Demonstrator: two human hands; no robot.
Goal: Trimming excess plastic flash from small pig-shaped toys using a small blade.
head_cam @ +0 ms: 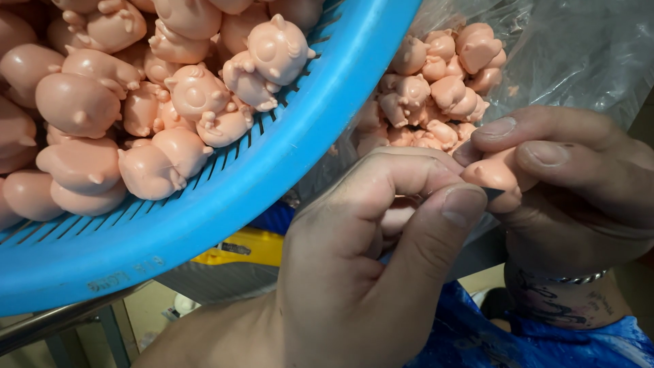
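My right hand (579, 184) pinches a small pink rubbery animal figurine (492, 174) between thumb and fingers, just in front of a clear plastic bag. My left hand (368, 252) is curled beside it, thumb and forefinger pressed together on a thin dark blade (492, 193) whose tip touches the figurine's underside. Only the blade's tip shows. A metal bracelet (579, 278) and a tattoo sit on my right wrist.
A large blue slotted plastic basket (272, 177) heaped with several matching pink figurines (197, 95) fills the upper left. The clear plastic bag (579, 54) at upper right holds more of them (436, 88). Blue cloth (477, 334) lies below, with a yellow object (245, 247) under the basket.
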